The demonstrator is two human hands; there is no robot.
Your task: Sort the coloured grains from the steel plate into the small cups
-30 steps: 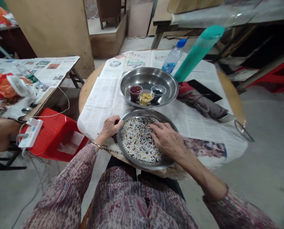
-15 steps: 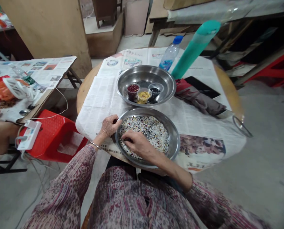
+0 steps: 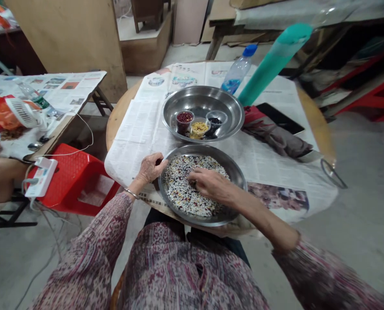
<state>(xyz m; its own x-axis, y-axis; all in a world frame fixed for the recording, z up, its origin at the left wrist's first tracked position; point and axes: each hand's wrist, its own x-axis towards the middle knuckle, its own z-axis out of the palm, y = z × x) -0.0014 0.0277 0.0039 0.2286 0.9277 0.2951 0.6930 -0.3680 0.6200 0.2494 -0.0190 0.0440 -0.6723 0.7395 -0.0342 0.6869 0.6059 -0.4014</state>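
Note:
A shallow metal basin (image 3: 241, 183) at the table's near edge holds a spread of white grains mixed with black, red and yellow ones (image 3: 192, 202). My left hand (image 3: 149, 167) grips this basin's left rim, its fingers closed. Over the middle of the grains is my right hand (image 3: 207, 183), fingers bent down and drawn together; what the fingertips hold is hidden. Just behind stands a second metal basin (image 3: 228, 101). Inside it are three clear cups: one of dark red beans (image 3: 184, 117), one of yellow kernels (image 3: 200, 127), one of black beans (image 3: 215, 122).
Behind the far basin stand a blue-capped bottle (image 3: 238, 69) and a tall green tube-like object (image 3: 275, 64). A folded umbrella (image 3: 278, 137) and a dark flat tablet (image 3: 282, 118) lie right. A red stool (image 3: 72, 176) carrying a power strip (image 3: 41, 176) is left, near another person's arm (image 3: 1, 178).
My right hand has moved right, from the left part of the grains to their middle. My left hand stays at the rim. The view has shifted slightly.

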